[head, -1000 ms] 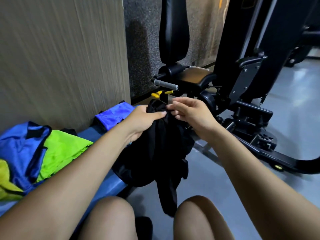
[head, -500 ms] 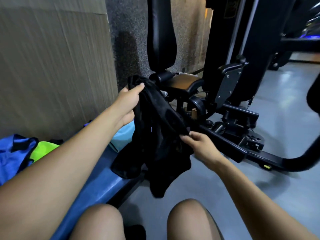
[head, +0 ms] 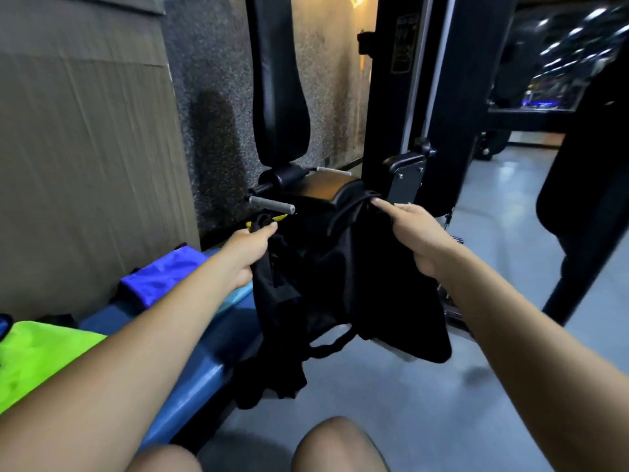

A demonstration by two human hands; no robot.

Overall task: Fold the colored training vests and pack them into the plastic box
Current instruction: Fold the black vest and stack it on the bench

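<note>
Both hands (head: 246, 250) (head: 413, 235) pinch black vest (head: 340, 287); label (head: 404, 46) unreadable.

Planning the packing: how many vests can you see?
3: black vest held up by both hands, blue vest and green vest on the bench. More may lie off-frame left.

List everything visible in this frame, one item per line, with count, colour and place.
black vest: 1, black, held up in the air between both hands, lower edge hanging over the floor
blue vest: 1, blue, on the bench by the wall
green vest: 1, neon green, on the bench at far left
bench: 1, blue padded, along the left
gym machine: 1, black, straight ahead
floor: grey, right and below
plastic box: not in view
left hand: grips the vest's upper left corner
right hand: grips the vest's upper right corner
knees: 2, bare, bottom edge
</note>
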